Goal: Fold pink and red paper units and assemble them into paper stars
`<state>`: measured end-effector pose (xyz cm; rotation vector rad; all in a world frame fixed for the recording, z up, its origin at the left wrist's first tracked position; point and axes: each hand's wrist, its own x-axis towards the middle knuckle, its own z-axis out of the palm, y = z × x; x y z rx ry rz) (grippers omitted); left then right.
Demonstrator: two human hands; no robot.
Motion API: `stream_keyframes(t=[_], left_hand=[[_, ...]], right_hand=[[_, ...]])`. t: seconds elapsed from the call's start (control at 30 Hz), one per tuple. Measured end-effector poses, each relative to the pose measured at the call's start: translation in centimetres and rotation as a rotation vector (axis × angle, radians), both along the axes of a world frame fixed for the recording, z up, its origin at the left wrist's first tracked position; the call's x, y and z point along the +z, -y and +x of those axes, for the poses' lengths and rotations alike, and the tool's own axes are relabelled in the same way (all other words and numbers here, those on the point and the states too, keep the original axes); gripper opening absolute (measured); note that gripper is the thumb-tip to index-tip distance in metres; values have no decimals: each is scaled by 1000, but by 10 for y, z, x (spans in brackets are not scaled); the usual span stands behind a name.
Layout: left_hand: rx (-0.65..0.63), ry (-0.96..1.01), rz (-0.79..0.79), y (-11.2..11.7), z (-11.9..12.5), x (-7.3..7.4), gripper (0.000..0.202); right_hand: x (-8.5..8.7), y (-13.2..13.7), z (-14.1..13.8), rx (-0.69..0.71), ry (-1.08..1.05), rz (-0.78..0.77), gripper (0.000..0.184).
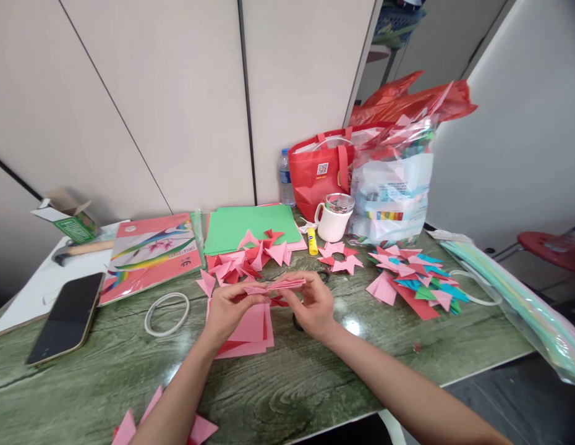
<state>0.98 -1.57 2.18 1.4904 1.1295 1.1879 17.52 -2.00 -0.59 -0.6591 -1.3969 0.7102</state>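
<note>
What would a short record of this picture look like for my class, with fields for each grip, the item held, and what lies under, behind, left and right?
Left grip: pinching one end of the held item
Right grip: pinching the other end
Held item: pink folded paper; number of pieces unclear
Under: pink paper sheets on the green table
Behind: pink and red folded pieces, green sheet, white mug
Left: black phone, red-covered pad
Right: multicoloured folded pieces
</note>
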Motion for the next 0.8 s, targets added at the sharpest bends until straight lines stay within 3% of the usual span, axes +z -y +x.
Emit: stream_keyframes(t=[0.17, 0.8], left_hand=[[-34, -4, 12, 0, 0, -2, 9], [46, 31, -10, -1, -1, -3, 10]], right_hand=[[2, 0, 2, -8, 56, 47, 15], [2, 2, 3, 34, 103, 57, 11]])
